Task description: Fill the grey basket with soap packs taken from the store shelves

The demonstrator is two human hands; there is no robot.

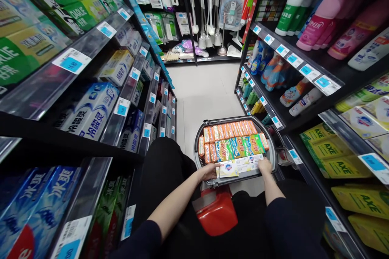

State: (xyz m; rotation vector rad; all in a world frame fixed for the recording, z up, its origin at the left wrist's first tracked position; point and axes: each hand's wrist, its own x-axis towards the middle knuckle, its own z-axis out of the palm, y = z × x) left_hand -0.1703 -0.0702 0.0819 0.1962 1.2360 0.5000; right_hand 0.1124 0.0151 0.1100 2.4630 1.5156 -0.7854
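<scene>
A grey shopping basket (205,165) with a dark rim stands low in front of me, packed with rows of small orange packets (230,130) and green, blue and orange packs (240,147). Along its near side lies a row of white soap boxes (228,169). My left hand (209,172) grips the left end of this row, fingers closed against it. At the row's right end, my right hand (265,166) has its fingers bent around the box edge. Parts of the fingers on both hands are hidden.
Shelves of boxed toothpaste (99,111) rise on my left. Cleaner bottles (323,18) and yellow AXE packs (343,166) fill the right shelves. Brushes (209,28) hang at the aisle's end. A red object (216,214) sits between my knees, below the basket.
</scene>
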